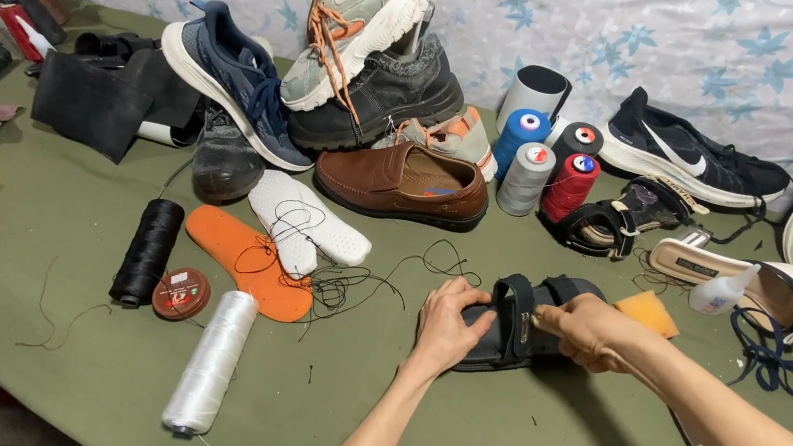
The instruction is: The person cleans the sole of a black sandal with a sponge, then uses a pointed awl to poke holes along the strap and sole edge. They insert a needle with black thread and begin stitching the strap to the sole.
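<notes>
I see the green tabletop (61, 242) spread wide, a shoe pile (354, 77) heaped at twelve o'clock and thread cones (545, 166) just right of it, at one. At about four o'clock from the middle lies a black sandal (516, 331), flat on the cloth, with an orange sponge (648, 311) just beside it at its two o'clock. My left hand (450, 322) is clenched over the sandal's near end, pressing it down, while my right hand (590, 330) grips the strap side, fingers curled around it.
</notes>
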